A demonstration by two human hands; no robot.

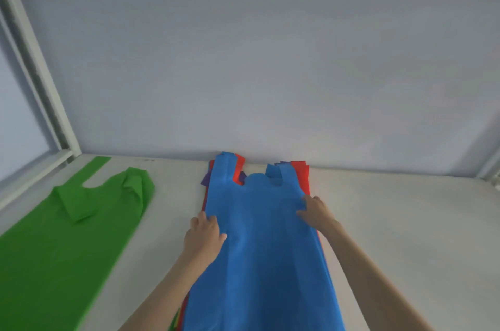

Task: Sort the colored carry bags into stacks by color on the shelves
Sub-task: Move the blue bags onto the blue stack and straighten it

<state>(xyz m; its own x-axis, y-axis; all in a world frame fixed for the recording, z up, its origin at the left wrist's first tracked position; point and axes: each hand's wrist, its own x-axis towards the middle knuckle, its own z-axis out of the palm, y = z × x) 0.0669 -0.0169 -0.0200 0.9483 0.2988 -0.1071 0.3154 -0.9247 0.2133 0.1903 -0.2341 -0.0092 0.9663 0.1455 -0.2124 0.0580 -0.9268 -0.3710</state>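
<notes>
The left hand [204, 234] and right hand [315, 210] are each pinching a side edge of the blue bag [259, 249], which is lying atop the mixed pile [301, 172] at shelf [405, 236] centre. Its long axis is running near-to-far, handles pointing toward the wall. One green bag [62, 244] is lying sorted at left; the pile appears largely unsorted.

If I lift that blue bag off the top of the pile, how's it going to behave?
The blue bag will probably be floppy: it is thin fabric that bunches under the right hand. It is likely light and may drag the red bag beneath it. The left hand grips its other edge.
</notes>
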